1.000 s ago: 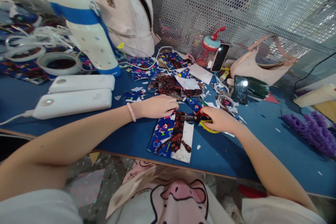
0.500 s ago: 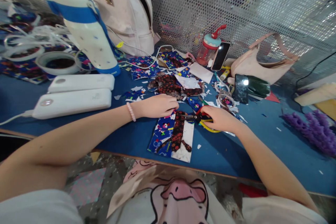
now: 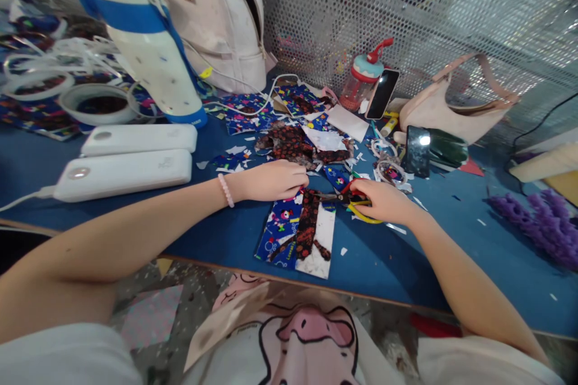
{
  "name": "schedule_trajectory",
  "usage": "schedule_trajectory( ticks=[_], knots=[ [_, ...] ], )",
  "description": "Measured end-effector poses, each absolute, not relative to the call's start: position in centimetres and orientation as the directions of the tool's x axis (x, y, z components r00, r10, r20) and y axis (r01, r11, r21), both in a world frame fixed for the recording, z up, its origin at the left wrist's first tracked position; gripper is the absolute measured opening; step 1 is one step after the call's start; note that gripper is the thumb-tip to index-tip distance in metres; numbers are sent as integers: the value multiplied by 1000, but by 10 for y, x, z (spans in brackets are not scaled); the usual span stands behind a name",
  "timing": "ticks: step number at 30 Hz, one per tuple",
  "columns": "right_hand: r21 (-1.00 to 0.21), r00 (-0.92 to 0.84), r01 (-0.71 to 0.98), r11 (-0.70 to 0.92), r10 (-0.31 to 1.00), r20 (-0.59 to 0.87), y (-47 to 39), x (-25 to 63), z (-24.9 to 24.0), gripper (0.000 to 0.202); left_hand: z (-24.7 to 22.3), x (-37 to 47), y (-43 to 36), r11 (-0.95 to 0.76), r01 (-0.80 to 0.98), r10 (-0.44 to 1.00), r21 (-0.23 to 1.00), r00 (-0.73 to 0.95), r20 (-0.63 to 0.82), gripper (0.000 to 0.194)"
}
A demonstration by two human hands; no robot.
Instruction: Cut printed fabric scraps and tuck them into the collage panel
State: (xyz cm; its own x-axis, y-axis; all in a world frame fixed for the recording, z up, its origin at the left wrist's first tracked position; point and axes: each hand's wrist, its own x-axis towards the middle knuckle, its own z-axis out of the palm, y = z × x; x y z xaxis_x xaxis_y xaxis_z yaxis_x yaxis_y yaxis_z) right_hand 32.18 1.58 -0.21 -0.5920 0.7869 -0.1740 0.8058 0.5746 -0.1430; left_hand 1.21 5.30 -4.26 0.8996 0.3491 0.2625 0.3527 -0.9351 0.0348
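My left hand (image 3: 282, 179) is closed, its fingertips pinching the top edge of a blue patterned sheet (image 3: 282, 228). A dark strip with reddish spots (image 3: 308, 225) lies over this sheet, with a white area on its right side. In my right hand (image 3: 383, 200) are scissors (image 3: 365, 210) with red and yellow handles, my fingers wrapped round them. The blades point left, at the upper part of the dark strip; whether they touch it I cannot tell. Just beyond my hands lies a heap of crumpled dark spotted material (image 3: 286, 143) with blue and white scraps.
Two white power banks (image 3: 124, 174) and a large bottle (image 3: 144, 51) stand to the left, before a white backpack (image 3: 212, 18). A red-topped cup (image 3: 361, 78), phone (image 3: 382, 95), pale handbag (image 3: 456, 114) and purple spiky object (image 3: 537, 225) are rightward. Perforated metal closes off the back.
My right hand and the scissors have shifted slightly to the right. My left hand keeps its pinch on the sheet. The whole view has tilted a little.
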Motion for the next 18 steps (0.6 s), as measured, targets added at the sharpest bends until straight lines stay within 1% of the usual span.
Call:
schedule_trajectory(
  ticks=[9,18],
  knots=[
    [-158,-606,796,585,771,-198,13,319,3,16,-42,13,54,-943,334,326,14,909,262,23],
    [-156,-607,795,587,774,-179,14,321,2,20,-42,13,54,-944,329,321,12,912,255,25]
  ],
)
